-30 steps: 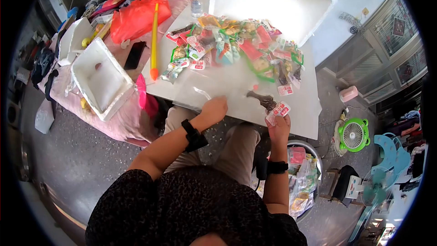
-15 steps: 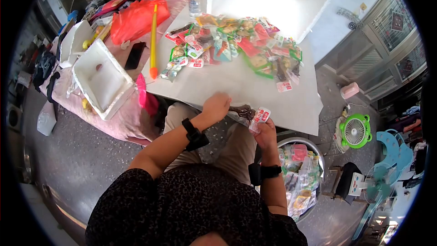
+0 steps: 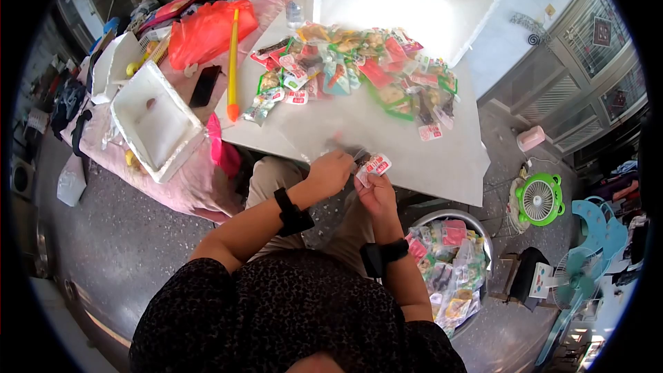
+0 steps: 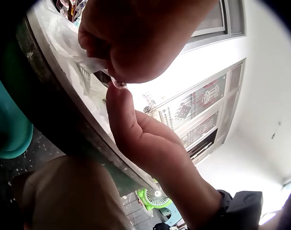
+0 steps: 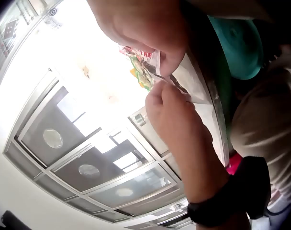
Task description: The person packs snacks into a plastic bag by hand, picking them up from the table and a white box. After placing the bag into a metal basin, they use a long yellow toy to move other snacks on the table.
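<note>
From my remote end I'm gripping the labelled pkt (image 3: 376, 164) w/ R hand (image 3: 377, 197) and pinching it w/ L hand (image 3: 331, 171), at the near edge of the table (image 3: 445, 169). Prob. I'm working it open, can't confirm; next move's likely needing both pinches firm, pulling apart.

Text: none legible | packet label (image 3: 373, 166): red characters, blurred | piled packets (image 3: 374, 71): too small

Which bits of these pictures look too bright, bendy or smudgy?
Head view: the room looks bendy and the corners are black, the big white box glares, and the packet has a smudgy dark end; left wrist view: the left hand looks shadowy beside a bright wall; right wrist view: white glare hides detail.
</note>
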Available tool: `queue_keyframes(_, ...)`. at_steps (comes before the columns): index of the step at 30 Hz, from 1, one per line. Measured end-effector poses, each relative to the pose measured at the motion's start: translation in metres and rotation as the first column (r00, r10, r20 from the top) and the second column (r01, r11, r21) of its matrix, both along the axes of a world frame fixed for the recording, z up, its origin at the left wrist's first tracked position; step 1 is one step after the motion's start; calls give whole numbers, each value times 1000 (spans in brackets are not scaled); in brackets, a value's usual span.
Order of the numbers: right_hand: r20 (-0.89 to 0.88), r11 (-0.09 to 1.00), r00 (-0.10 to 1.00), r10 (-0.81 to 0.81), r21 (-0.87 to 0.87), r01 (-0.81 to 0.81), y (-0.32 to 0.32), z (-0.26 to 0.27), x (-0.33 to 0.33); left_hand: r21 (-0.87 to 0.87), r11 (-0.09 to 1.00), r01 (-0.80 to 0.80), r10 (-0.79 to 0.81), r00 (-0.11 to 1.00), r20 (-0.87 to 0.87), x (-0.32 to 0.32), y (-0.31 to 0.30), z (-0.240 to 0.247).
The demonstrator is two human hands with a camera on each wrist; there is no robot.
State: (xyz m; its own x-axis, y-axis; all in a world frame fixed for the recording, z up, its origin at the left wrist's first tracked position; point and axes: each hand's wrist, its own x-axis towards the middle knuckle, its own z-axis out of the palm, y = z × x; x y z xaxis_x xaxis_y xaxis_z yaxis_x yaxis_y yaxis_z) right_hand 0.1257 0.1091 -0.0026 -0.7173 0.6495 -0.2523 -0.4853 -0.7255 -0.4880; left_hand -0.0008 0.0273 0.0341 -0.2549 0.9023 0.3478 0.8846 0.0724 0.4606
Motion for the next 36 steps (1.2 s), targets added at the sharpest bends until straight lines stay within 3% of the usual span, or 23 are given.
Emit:
queue_keyframes(1,-27,999,1000,-14,-38,13,-8,4,-8,-20,1000,3,-3,1000,18,2,0,0)
queue_keyframes(2,92,998,994,-66,3,66,-15,10,-14,0,999,39,-39,998,47,3,-1,-1)
queue_keyframes(3,229,990,973,-31,140,-2,-12,8,-15,21,997,74,-75,995,73,4,-1,-2)
queue_keyframes(5,490,910,871,-18,370,-189,-6,5,-15,7,995,97,-97,992,85,4,-4,-1)
queue_keyframes(8,816,699,578,29,397,-596,10,14,-4,-79,994,74,-69,996,63,4,-6,3)
queue_keyframes(10,670,819,722,170,311,-482,11,11,-6,-111,991,72,-64,995,76,4,-7,0)
queue_keyframes(13,400,941,881,253,110,-321,6,2,-21,154,985,84,-94,994,59,2,-1,-15)
queue_keyframes(14,305,962,919,249,32,-271,5,0,-27,110,989,95,-101,993,55,-2,3,-18)
queue_keyframes(17,497,954,846,193,106,-280,4,13,-32,6,993,114,-114,991,70,-11,5,-19)
queue_keyframes(20,571,879,760,312,131,-459,22,-6,-40,-4,991,136,-135,985,105,-13,4,-17)
queue_keyframes(23,599,875,769,224,223,-429,20,1,-46,50,988,144,-149,982,121,-13,4,-19)
queue_keyframes(26,508,972,854,117,118,-203,9,12,-47,69,990,122,-133,975,176,-15,3,-14)
queue_keyframes(29,487,992,873,-28,124,-38,10,1,-39,47,992,118,-126,960,250,-13,-1,-15)
queue_keyframes(32,522,985,852,-42,163,-51,11,-4,-38,66,990,127,-140,957,255,-11,0,-23)
queue_keyframes(36,411,980,912,4,181,-86,19,-9,-34,23,983,182,-180,930,321,-24,3,-13)
